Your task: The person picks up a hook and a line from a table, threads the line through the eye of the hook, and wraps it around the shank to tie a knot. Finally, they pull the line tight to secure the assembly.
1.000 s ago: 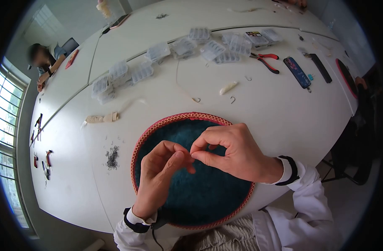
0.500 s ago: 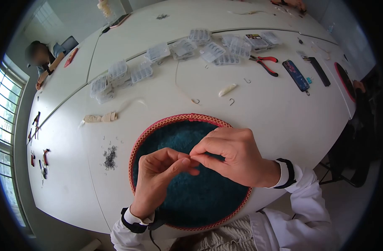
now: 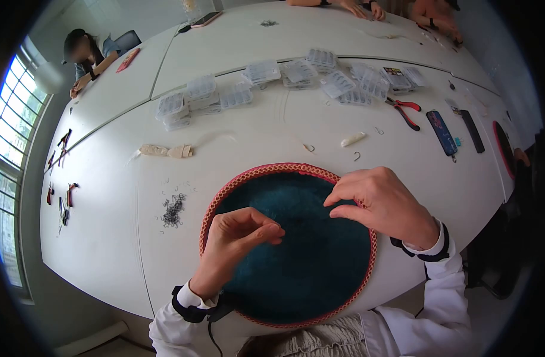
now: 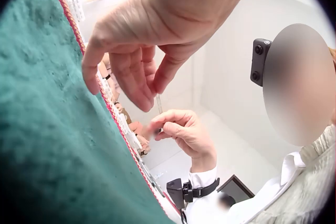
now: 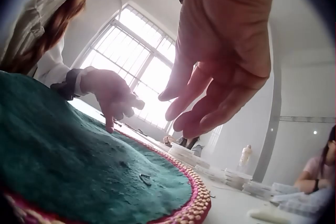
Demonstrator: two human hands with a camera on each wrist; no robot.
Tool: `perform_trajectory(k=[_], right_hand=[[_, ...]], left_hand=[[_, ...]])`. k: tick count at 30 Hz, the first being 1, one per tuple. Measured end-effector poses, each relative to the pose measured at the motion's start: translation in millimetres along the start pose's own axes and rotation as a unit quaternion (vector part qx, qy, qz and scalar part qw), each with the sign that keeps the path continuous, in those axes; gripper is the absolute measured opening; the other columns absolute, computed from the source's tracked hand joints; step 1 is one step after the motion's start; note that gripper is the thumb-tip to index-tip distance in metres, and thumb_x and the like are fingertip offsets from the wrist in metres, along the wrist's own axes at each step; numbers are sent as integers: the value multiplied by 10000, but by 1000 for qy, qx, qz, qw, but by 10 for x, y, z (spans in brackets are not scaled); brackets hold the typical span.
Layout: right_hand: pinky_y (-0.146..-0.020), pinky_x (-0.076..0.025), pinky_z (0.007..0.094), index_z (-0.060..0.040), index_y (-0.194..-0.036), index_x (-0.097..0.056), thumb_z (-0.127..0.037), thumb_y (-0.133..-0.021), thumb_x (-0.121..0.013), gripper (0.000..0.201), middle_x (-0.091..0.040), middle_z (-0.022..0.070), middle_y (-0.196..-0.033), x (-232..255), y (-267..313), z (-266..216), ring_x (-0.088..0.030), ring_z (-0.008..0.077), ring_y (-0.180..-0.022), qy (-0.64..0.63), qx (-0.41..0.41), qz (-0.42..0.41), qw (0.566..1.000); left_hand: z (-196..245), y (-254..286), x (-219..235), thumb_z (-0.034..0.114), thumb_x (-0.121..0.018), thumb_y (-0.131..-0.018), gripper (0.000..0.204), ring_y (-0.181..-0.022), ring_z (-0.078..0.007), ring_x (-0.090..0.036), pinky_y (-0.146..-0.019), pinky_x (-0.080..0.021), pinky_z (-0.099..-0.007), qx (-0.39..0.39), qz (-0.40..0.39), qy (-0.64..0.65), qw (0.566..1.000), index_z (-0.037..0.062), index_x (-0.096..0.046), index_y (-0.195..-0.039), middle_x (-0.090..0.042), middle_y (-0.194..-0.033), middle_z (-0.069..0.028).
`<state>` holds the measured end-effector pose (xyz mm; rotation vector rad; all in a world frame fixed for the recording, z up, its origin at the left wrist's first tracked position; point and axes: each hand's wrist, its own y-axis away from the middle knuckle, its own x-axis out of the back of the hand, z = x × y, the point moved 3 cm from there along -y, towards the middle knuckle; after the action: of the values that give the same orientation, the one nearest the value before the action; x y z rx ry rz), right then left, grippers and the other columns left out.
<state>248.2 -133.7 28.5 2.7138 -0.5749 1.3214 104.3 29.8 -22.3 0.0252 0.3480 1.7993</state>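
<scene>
A round dark-green velvety pad (image 3: 302, 262) with a red and gold braided rim lies in front of me. Over its left half, my left hand (image 3: 233, 241) pinches thumb and forefinger together. In the left wrist view a thin pale strand (image 4: 159, 103) shows at those fingertips; its kind cannot be told. My right hand (image 3: 379, 202) hovers above the pad's right edge, thumb and forefinger parted with nothing visible between them. A small dark hook (image 5: 145, 179) lies on the pad in the right wrist view, below my right fingers.
Left of the pad is a pile of small dark hooks (image 3: 173, 209), with a cloth-wrapped bundle (image 3: 165, 151) behind it. Clear plastic boxes (image 3: 263, 71) line the table's middle, near red-handled pliers (image 3: 405, 112). Larger hooks (image 3: 357, 156) lie beyond the pad. Other people sit across the table.
My hands' fingertips were together over the pad. The right hand has since drawn away to the right and its finger and thumb have parted; the left stays pinched. The head view has shifted.
</scene>
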Motion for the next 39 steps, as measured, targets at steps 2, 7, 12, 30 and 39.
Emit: perform_trajectory(k=[2, 7, 12, 30, 39], right_hand=[[-633, -480, 312, -14, -759, -658, -110, -709, -655, 109, -640, 106, -710, 41, -173, 31, -618, 235, -654, -7, -13, -29, 999], [-604, -471, 312, -1, -783, -669, -135, -677, -639, 174, -641, 130, -685, -159, -907, 162, -628, 225, -645, 13, 0, -62, 998], [-604, -484, 381, 7, -696, -637, -161, -634, -670, 183, -628, 159, -691, -678, -1752, 320, -624, 307, -667, 153, 31, -30, 987], [-559, -473, 404, 6, -659, -646, -120, -614, -639, 134, -625, 142, -636, -980, -2412, 387, -619, 290, -611, 88, 12, -8, 996], [-387, -398, 269, -16, -687, -644, -150, -651, -608, 143, -588, 34, -580, -857, -2369, 403, -541, 119, -511, -85, -106, -104, 985]], left_hand=[[-73, -11, 27, 62, -617, -809, 77, -721, -103, -617, -697, -478, -231, -2, -31, -54, 998, -12, -637, -809, -653, -779, -52], [-80, -25, 24, 93, -657, -771, 77, -727, -72, -620, -692, -469, -207, 0, -80, -206, 975, 20, -651, -797, -653, -727, -21], [-127, -52, 76, 78, -657, -764, 81, -729, -89, -627, -699, -479, -213, 8, -88, -182, 979, 6, -648, -801, -653, -732, -35], [-192, -101, 135, 83, -655, -753, 86, -644, -99, -624, -633, -488, -220, -33, -77, -221, 972, 2, -640, -778, -643, -684, -44], [-115, -35, 60, 69, -685, -724, 59, -691, -140, -629, -607, -471, -235, -59, -95, -280, 953, 38, -678, -774, -654, -760, -38]])
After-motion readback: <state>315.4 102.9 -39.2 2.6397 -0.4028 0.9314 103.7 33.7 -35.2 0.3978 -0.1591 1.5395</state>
